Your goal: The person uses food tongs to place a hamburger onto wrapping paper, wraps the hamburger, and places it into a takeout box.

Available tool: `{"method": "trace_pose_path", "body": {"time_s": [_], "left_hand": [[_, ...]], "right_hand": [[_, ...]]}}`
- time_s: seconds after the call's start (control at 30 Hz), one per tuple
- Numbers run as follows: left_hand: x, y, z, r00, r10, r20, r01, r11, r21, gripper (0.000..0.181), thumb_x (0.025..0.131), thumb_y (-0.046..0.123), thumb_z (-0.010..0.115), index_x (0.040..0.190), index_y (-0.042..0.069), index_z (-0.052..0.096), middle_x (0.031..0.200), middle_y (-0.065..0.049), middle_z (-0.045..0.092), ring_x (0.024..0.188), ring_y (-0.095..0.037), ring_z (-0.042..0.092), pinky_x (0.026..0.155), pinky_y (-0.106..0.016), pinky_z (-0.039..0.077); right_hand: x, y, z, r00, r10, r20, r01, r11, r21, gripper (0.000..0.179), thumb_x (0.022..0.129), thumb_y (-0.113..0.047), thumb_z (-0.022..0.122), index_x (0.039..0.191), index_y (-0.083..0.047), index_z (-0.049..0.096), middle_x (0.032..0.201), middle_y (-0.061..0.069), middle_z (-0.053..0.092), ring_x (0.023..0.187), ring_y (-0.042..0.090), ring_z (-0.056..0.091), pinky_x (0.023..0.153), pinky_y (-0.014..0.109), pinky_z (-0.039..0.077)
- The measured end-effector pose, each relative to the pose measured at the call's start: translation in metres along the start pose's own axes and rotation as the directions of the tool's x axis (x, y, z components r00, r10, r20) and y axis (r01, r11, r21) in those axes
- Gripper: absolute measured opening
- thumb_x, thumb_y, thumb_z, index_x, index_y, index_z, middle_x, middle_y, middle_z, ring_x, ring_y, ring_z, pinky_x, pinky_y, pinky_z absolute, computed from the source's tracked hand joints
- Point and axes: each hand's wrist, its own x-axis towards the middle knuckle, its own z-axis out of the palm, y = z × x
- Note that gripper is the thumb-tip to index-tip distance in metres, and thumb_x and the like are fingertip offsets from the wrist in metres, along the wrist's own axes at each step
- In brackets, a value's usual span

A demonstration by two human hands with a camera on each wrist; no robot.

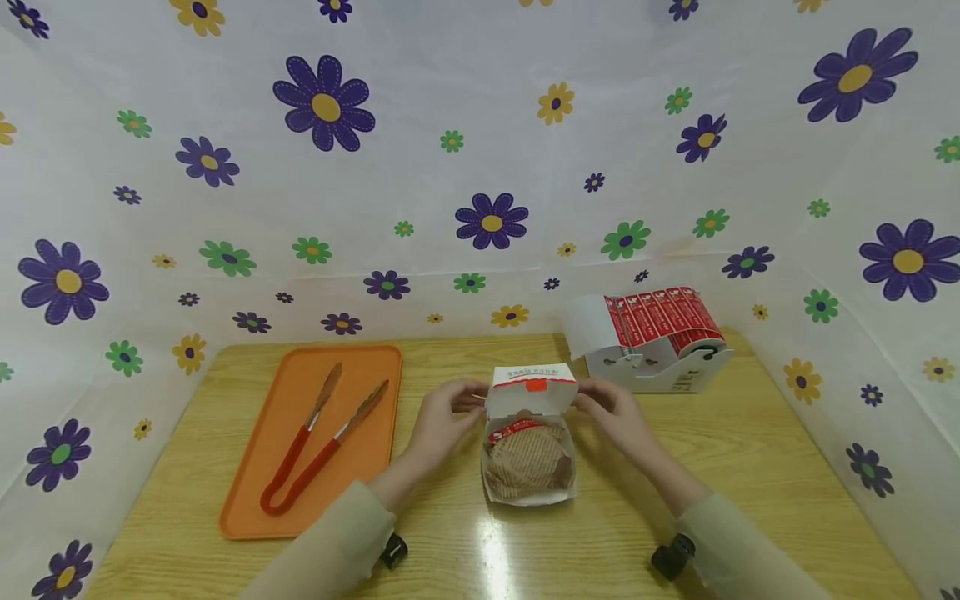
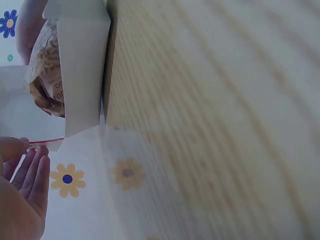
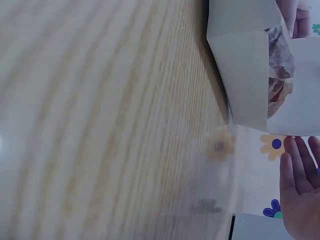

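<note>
A white clamshell burger box (image 1: 528,502) stands on the table in front of me with its lid (image 1: 534,377) raised. Inside lies a burger wrapped in brown printed paper (image 1: 528,458), with a red strip at the back. My left hand (image 1: 444,417) pinches the lid's left edge between thumb and fingers, as the left wrist view shows. At the lid's right edge is my right hand (image 1: 618,417); in the right wrist view its fingers (image 3: 300,165) are straight, fingertips right at the edge, and the thumb is out of frame.
On the left an orange tray (image 1: 255,467) bears tongs with red handles (image 1: 296,475). An open white carton (image 1: 652,379) with several red-and-white folded boxes (image 1: 660,315) stands at the back right. A flower-printed curtain (image 1: 420,183) surrounds the wooden table (image 1: 750,467).
</note>
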Motion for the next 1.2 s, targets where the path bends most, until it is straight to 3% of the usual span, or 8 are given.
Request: {"method": "trace_pose_path", "body": {"time_s": [0.1, 0.23, 0.37, 0.57, 0.83, 1.03, 1.2], "left_hand": [[-0.007, 0.005, -0.002, 0.999, 0.039, 0.022, -0.039, 0.999, 0.02, 0.028, 0.094, -0.004, 0.076, 0.121, 0.0, 0.074, 0.118, -0.016, 0.077, 0.103, -0.031, 0.078, 0.094, -0.041, 0.066], [-0.017, 0.01, -0.003, 0.997, 0.067, 0.047, -0.07, 0.996, 0.054, 0.029, 0.093, -0.003, 0.077, 0.122, 0.002, 0.074, 0.119, -0.014, 0.077, 0.105, -0.029, 0.077, 0.096, -0.042, 0.065], [-0.026, 0.011, -0.003, 0.995, 0.085, 0.051, -0.09, 0.991, 0.103, 0.033, 0.091, -0.005, 0.079, 0.122, 0.005, 0.074, 0.12, -0.011, 0.077, 0.107, -0.026, 0.076, 0.097, -0.039, 0.064], [-0.038, 0.01, -0.002, 0.992, 0.106, 0.065, -0.115, 0.981, 0.153, 0.036, 0.09, -0.005, 0.079, 0.124, 0.005, 0.074, 0.121, -0.01, 0.077, 0.108, -0.025, 0.076, 0.096, -0.037, 0.065], [-0.048, 0.009, -0.003, 0.988, 0.107, 0.11, -0.129, 0.969, 0.21, 0.036, 0.09, 0.0, 0.081, 0.124, 0.008, 0.074, 0.123, -0.006, 0.076, 0.112, -0.021, 0.074, 0.1, -0.035, 0.063], [-0.054, 0.004, -0.006, 0.975, 0.179, 0.131, -0.209, 0.94, 0.271, 0.042, 0.09, 0.006, 0.083, 0.13, 0.01, 0.072, 0.132, -0.005, 0.073, 0.124, -0.024, 0.069, 0.108, -0.043, 0.06], [-0.06, 0.003, -0.009, 0.946, 0.235, 0.222, -0.296, 0.906, 0.302, 0.066, 0.087, 0.022, 0.089, 0.145, 0.013, 0.062, 0.156, -0.008, 0.057, 0.143, -0.031, 0.057, 0.116, -0.053, 0.053]], "right_hand": [[-0.007, -0.003, -0.004, 0.999, -0.018, 0.028, 0.018, 1.0, 0.003, 0.027, 0.107, 0.0, 0.056, 0.126, 0.018, 0.064, 0.122, 0.037, 0.068, 0.101, -0.011, 0.064, 0.091, 0.012, 0.056], [-0.017, -0.005, -0.007, 0.998, -0.031, 0.057, 0.035, 0.997, -0.073, 0.025, 0.106, -0.001, 0.058, 0.126, 0.013, 0.067, 0.123, 0.031, 0.071, 0.104, -0.012, 0.062, 0.093, 0.013, 0.056], [-0.026, -0.006, -0.007, 0.996, -0.046, 0.081, 0.059, 0.985, -0.164, 0.023, 0.104, -0.005, 0.066, 0.124, 0.002, 0.072, 0.122, 0.02, 0.075, 0.106, -0.002, 0.068, 0.092, 0.02, 0.059], [-0.038, -0.006, -0.003, 0.987, -0.121, 0.104, 0.14, 0.969, -0.201, 0.023, 0.099, -0.002, 0.072, 0.122, -0.003, 0.074, 0.12, 0.015, 0.076, 0.11, 0.013, 0.073, 0.096, 0.032, 0.064], [-0.048, -0.002, 0.003, 0.98, -0.168, 0.102, 0.188, 0.955, -0.229, 0.029, 0.09, 0.005, 0.079, 0.118, -0.004, 0.075, 0.118, 0.014, 0.076, 0.111, 0.007, 0.07, 0.097, 0.035, 0.065], [-0.056, -0.005, 0.003, 0.97, -0.222, 0.094, 0.241, 0.909, -0.339, 0.031, 0.092, 0.001, 0.079, 0.122, -0.006, 0.073, 0.121, 0.008, 0.075, 0.112, 0.02, 0.071, 0.097, 0.037, 0.064], [-0.065, -0.007, 0.005, 0.957, -0.264, 0.122, 0.291, 0.855, -0.43, 0.047, 0.088, -0.008, 0.086, 0.132, -0.013, 0.07, 0.136, 0.008, 0.07, 0.126, 0.031, 0.064, 0.103, 0.055, 0.058]]}}
